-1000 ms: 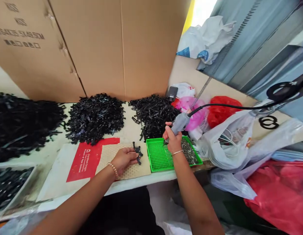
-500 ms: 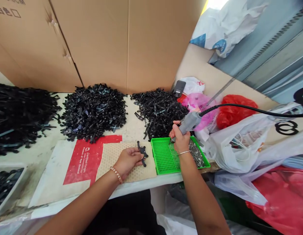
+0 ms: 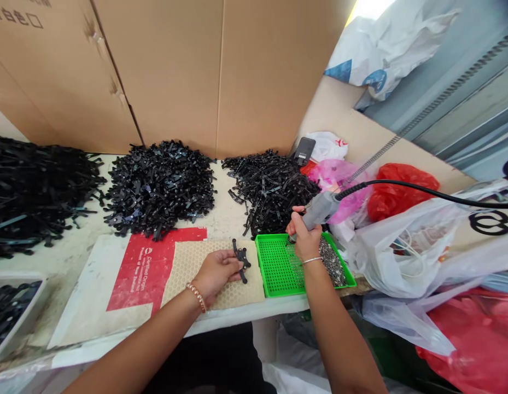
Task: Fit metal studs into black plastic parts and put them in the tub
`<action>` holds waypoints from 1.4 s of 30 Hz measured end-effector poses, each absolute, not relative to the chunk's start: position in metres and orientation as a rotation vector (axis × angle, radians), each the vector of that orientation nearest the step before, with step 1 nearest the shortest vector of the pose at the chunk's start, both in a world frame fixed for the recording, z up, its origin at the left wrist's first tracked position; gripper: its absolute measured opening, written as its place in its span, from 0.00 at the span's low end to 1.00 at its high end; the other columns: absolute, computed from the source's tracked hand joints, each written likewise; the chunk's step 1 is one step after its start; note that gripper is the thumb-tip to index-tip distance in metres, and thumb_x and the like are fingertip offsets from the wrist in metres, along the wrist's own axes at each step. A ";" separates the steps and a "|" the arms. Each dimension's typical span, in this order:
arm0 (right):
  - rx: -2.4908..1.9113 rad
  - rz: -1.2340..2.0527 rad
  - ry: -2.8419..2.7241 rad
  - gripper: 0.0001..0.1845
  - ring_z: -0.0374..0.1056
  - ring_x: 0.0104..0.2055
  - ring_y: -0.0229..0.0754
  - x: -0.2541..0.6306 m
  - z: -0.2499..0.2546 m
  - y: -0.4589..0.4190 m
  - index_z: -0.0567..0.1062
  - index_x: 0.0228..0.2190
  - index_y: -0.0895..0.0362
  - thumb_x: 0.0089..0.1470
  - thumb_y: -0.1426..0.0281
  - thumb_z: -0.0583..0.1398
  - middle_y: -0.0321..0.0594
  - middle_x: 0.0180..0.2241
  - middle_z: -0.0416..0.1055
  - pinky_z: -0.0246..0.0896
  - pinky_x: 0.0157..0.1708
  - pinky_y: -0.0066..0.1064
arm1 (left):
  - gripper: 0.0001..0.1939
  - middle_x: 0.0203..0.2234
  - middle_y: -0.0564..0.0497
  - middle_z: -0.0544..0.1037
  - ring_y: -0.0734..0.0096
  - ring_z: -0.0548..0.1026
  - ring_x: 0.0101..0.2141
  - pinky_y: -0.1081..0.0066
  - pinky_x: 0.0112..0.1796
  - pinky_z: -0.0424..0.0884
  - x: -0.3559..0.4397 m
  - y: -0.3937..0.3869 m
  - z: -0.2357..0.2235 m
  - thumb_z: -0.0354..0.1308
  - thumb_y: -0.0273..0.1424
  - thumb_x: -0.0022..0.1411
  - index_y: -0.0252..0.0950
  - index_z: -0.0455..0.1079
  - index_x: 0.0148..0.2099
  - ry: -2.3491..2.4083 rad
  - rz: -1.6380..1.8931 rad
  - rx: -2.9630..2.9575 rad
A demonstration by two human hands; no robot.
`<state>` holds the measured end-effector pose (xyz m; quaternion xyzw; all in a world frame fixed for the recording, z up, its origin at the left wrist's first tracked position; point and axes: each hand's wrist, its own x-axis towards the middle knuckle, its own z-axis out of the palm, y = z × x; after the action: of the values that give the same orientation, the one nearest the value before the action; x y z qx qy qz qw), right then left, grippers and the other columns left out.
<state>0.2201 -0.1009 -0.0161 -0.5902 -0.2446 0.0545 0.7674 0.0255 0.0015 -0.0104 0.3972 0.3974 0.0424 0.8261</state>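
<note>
Between the fingers of my left hand (image 3: 219, 272) is a small black plastic part with several arms (image 3: 243, 258), held over a tan honeycomb-patterned pad (image 3: 188, 273). My right hand (image 3: 306, 236) is wrapped round a grey electric screwdriver (image 3: 320, 208), tilted so its tip points down at a green perforated tray (image 3: 276, 271). The tip is close to the tray's holes; whether it touches a screw I cannot tell. Small metal screws (image 3: 333, 262) lie heaped in the tray's right side, partly behind my right wrist.
Piles of black plastic parts (image 3: 159, 186) line the back of the table, before a tall cardboard box (image 3: 175, 71). A white bin (image 3: 36, 295) of black parts stands at left. Plastic bags (image 3: 401, 246) crowd the right side. The screwdriver's black cord (image 3: 426, 189) runs off right.
The view has shifted slightly, so everything sits a little differently in frame. Both hands keep their holds, the screwdriver still over the green tray.
</note>
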 end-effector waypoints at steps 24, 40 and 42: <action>-1.268 0.053 -0.505 0.20 0.54 0.14 0.31 0.215 -0.007 -0.100 0.70 0.38 0.58 0.44 0.62 0.66 0.25 0.13 0.58 0.53 0.17 0.23 | 0.09 0.27 0.46 0.78 0.74 0.76 0.26 0.77 0.28 0.74 0.026 0.003 -0.017 0.62 0.14 0.49 0.27 0.73 0.34 0.829 0.100 0.842; -1.025 0.382 -0.485 0.17 0.45 0.14 0.30 0.114 0.024 -0.054 0.66 0.35 0.53 0.46 0.60 0.64 0.22 0.13 0.48 0.47 0.17 0.23 | 0.08 0.23 0.49 0.76 0.74 0.74 0.24 0.76 0.27 0.73 0.026 0.002 -0.018 0.63 0.14 0.46 0.29 0.74 0.29 0.776 0.160 0.819; -1.021 0.387 -0.465 0.17 0.45 0.14 0.30 0.115 0.022 -0.052 0.66 0.35 0.53 0.46 0.60 0.64 0.22 0.13 0.49 0.47 0.17 0.23 | 0.08 0.23 0.49 0.76 0.73 0.74 0.25 0.76 0.27 0.73 0.026 0.002 -0.018 0.63 0.14 0.46 0.29 0.73 0.29 0.774 0.165 0.821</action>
<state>0.1149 -0.0520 0.0218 -0.4812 -0.2190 0.1825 0.8290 0.0263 0.0020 -0.0179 0.3888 0.3664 0.0783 0.8417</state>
